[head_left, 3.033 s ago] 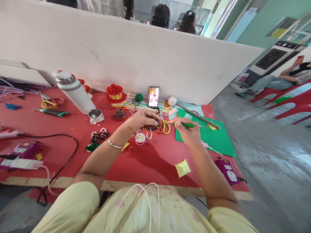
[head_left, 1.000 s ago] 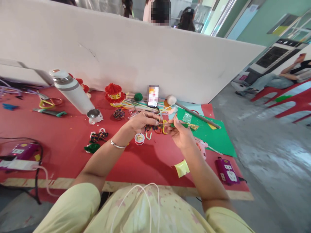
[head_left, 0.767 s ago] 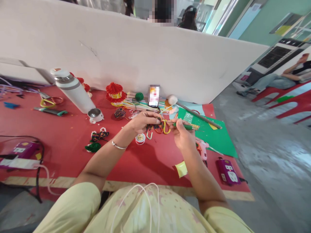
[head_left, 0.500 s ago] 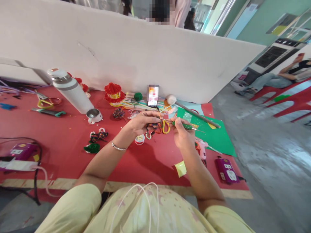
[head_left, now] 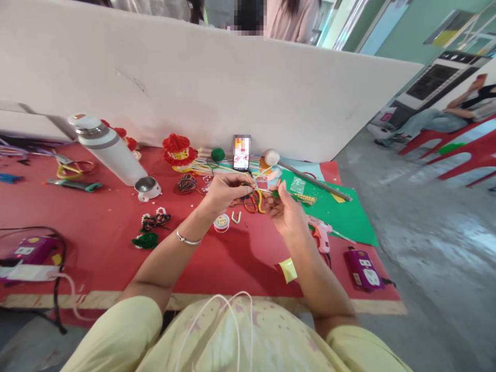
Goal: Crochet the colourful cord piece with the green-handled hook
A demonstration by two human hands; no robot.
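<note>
My left hand (head_left: 228, 194) pinches a piece of dark multicoloured yarn work (head_left: 246, 192) above the red-covered table. Facing it on the right, my right hand (head_left: 284, 209) is closed round a green-handled tool (head_left: 275, 194), whose thin metal shaft points left to the yarn. Most of the handle is hidden by my fingers. Scissors with red and yellow handles (head_left: 260, 201) lie just below and between my hands. Below my left hand are a white and red spool (head_left: 221, 222) and a small pale bent piece (head_left: 236, 217). A ball of multicoloured yarn (head_left: 187, 183) sits to the left.
A white bottle (head_left: 112, 152) and metal cup (head_left: 148, 188) stand left. A phone (head_left: 242, 153) leans against the white board (head_left: 217, 82). At right are a green sheet (head_left: 349, 222), a stick (head_left: 313, 181), a pink glue gun (head_left: 322, 232) and a purple power socket (head_left: 364, 269).
My right hand has turned, and the green handle is now mostly hidden behind its fingers. The pale bent piece shows more clearly below my left hand. The view has shifted slightly.
</note>
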